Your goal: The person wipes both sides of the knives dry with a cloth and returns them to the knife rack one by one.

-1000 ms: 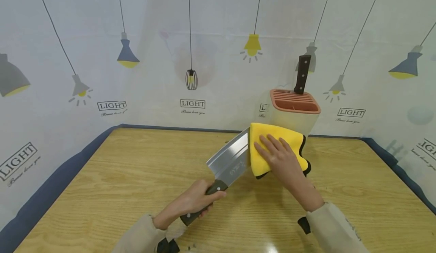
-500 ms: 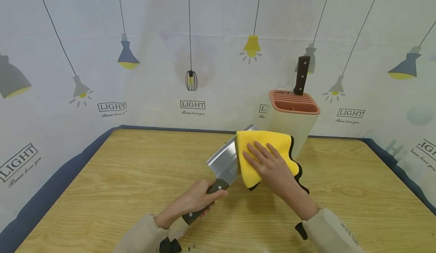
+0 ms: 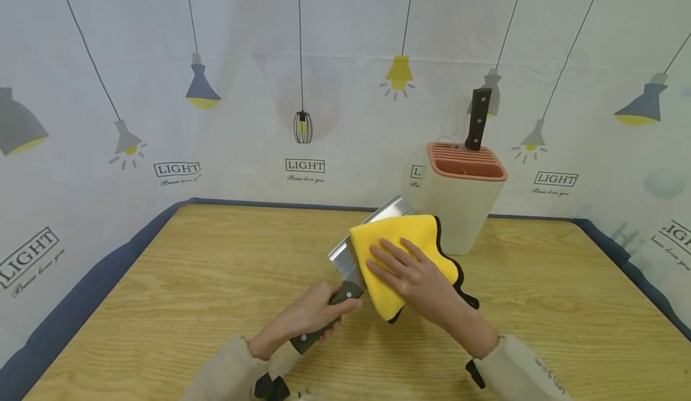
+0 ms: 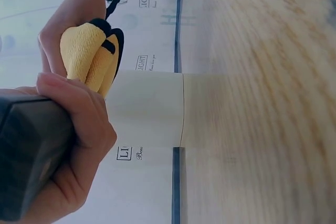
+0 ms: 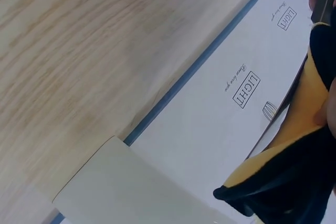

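Observation:
My left hand [image 3: 310,314] grips the dark handle [image 3: 345,293] of a cleaver, holding it tilted above the table. The steel cleaver blade [image 3: 391,210] points up and to the right, largely covered by a yellow cloth [image 3: 372,245] with black edging. My right hand [image 3: 418,281] holds the cloth against the blade near the handle, its fingers spread over the front; the thumb is hidden in the head view. In the left wrist view the cloth [image 4: 84,51] looks folded over, just beyond the left hand [image 4: 84,124]. The right wrist view shows the cloth's dark underside [image 5: 294,177].
A cream knife block [image 3: 461,209] with a slotted orange top [image 3: 469,161] stands at the back right. One dark-handled knife [image 3: 478,119] is upright in it. Behind the wooden table [image 3: 216,269] hangs a white lamp-print backdrop [image 3: 351,89].
My right hand has slid the cloth down and left along the blade, from near its far end toward the handle. The blade's far end is uncovered now. My left hand has barely moved.

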`<state>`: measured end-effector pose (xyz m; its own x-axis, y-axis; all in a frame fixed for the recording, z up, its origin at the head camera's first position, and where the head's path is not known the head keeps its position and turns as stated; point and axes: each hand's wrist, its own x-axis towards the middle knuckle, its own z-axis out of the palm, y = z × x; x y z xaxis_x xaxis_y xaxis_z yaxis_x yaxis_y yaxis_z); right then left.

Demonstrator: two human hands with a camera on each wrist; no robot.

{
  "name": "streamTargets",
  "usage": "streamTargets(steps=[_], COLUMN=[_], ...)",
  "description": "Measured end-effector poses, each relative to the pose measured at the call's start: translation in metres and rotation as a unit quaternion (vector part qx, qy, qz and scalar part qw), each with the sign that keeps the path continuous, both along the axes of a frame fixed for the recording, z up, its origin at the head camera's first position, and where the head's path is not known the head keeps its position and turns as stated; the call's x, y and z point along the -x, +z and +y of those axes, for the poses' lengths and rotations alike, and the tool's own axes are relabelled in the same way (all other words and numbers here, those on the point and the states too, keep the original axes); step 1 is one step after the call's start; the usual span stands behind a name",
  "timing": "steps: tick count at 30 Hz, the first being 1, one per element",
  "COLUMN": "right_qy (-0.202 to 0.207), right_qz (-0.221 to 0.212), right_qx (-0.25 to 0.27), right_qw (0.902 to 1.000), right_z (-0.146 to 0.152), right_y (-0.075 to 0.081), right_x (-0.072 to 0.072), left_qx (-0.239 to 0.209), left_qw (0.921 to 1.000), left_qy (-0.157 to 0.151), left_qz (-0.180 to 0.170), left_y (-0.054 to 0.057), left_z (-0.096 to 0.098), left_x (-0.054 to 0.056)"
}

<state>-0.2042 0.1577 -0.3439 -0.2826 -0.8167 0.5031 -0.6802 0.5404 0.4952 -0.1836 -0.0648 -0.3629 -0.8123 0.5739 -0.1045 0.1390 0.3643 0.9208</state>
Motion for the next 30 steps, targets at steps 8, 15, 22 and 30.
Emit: streamTargets(steps=[8,15,22,30], right_qy=[0.048,0.057,0.045,0.024], right_qz=[0.017,0.029,0.032,-0.006], right_qx=[-0.021,-0.030,-0.036,-0.017], right_qw=[0.9985,0.9975,0.9978,0.9996], right_z=[-0.0058,-0.0079,-0.0079,-0.0037], right_y=[-0.0008,-0.0007,-0.0014,0.0016], right_x=[-0.0008,-0.0009,-0.0008,0.0016], left_qx=[-0.001,0.001,0.005,0.007], left_qw=[0.9999,0.9999,0.9998,0.9998], left_qy=[-0.013,-0.015,-0.015,-0.011], left_qz=[0.006,0.007,0.015,0.014], left_y=[0.0004,0.0012,-0.0003,-0.0002], left_z=[0.0001,-0.0002,-0.0006,-0.0012], left_x=[0.0013,0.0004,0.0008,0.0001])
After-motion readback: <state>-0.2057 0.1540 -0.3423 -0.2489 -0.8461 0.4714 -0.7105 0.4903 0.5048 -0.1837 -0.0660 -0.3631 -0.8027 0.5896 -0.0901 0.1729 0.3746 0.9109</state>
